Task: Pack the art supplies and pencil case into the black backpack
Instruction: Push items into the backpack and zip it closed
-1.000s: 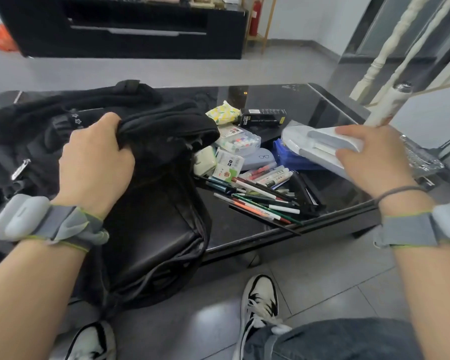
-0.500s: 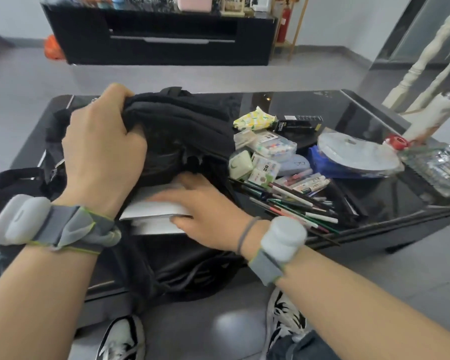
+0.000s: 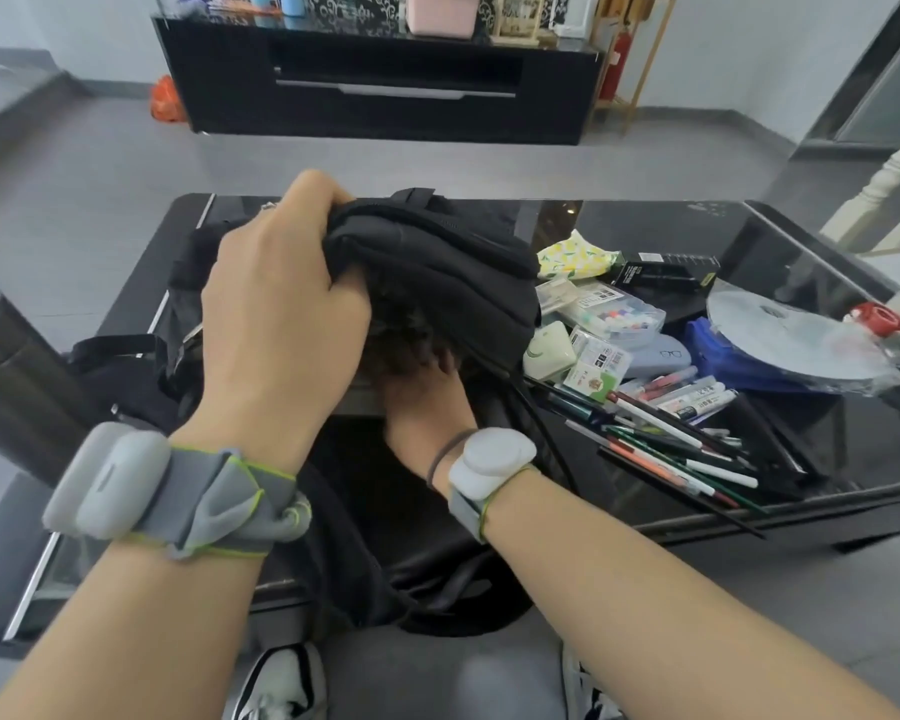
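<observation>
The black backpack [image 3: 453, 272] lies on the dark glass table [image 3: 780, 252], its lower part hanging over the near edge. My left hand [image 3: 276, 309] grips the upper flap and holds the opening wide. My right hand [image 3: 427, 402] is inside the opening up to the knuckles; its fingers and whatever they touch are hidden. To the right lie several pens and markers [image 3: 671, 433], a clear case of coloured beads [image 3: 614, 317], a pale blue glasses case [image 3: 661, 353], a blue pencil case [image 3: 723, 356] under a round white palette [image 3: 791, 340], and a black box [image 3: 661, 270].
A small green device [image 3: 549, 350], a carded pack [image 3: 596, 363] and a yellow-patterned tissue pack [image 3: 572, 254] sit beside the backpack. A dark cylinder [image 3: 17, 387] stands at the left. A clear bottle with a red cap [image 3: 879, 319] is at the right edge. My shoes are below.
My right hand carried a white flat item from the table's right side into the backpack and has pushed deeper inside; the item is out of sight. My left hand kept the flap raised.
</observation>
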Demonstrator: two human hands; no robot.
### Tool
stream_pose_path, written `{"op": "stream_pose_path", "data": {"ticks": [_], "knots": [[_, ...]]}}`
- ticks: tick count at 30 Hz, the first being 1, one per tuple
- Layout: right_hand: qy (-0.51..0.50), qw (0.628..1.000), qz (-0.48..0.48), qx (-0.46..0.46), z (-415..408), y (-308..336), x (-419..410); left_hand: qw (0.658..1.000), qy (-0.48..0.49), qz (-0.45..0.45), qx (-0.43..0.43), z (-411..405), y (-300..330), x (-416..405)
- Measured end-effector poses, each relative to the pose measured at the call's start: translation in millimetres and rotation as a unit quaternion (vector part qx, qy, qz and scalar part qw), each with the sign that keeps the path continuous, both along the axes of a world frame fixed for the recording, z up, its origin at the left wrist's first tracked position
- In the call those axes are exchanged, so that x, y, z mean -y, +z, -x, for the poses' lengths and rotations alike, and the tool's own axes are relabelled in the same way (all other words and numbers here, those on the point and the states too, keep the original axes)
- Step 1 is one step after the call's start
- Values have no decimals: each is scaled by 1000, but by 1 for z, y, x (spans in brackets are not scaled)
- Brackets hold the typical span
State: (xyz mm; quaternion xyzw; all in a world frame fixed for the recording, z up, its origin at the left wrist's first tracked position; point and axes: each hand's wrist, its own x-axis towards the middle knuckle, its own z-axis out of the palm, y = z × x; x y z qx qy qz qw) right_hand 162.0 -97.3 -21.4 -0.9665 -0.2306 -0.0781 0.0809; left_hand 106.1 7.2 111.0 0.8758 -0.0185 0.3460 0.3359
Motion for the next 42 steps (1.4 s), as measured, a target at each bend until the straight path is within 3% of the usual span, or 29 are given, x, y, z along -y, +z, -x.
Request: {"op": "stream_pose_path", "data": {"ticks": [11, 16, 18, 21, 24, 26, 28, 30, 31, 33, 35, 36, 40, 42], "knots": [[66, 997, 33, 3, -14, -4, 6, 1000, -11, 3, 7, -3, -3, 3], [24, 994, 101, -23, -15, 4, -7, 1000, -17, 3, 9, -9, -5, 3], [33, 996, 71, -48, -7, 23, -7, 1000, -9, 11, 5, -13, -5, 3], [13, 993, -16, -119, -4, 63, 16, 1000, 5, 28, -5, -20, -7, 3], [-7, 978, -41, -206, -25, 85, 54, 999, 14, 31, -17, -29, -11, 6], [-6, 942, -25, -334, -35, 87, 81, 999, 12, 25, -30, -34, -16, 11], [-18, 874, 0, -486, -43, 90, 106, 998, 24, 37, -43, -42, -22, 15], [-54, 835, -44, -545, -52, 93, 132, 996, 44, 63, -48, -46, -26, 12], [-86, 846, -95, -518, -62, 93, 143, 995, 50, 76, -51, -49, -26, 11], [-188, 917, -159, -315, -97, 86, 164, 993, 58, 89, -58, -53, -27, 13], [-250, 956, -132, -82, -131, 73, 172, 992, 62, 83, -65, -56, -27, 17], [-249, 963, -100, -31, -145, 67, 173, 993, 63, 80, -66, -58, -28, 19], [-215, 968, 119, -48, -192, 43, 187, 993, 74, 75, -60, -61, -30, 17], [-201, 964, 167, -58, -211, 36, 196, 993, 77, 73, -49, -61, -29, 15]]}}
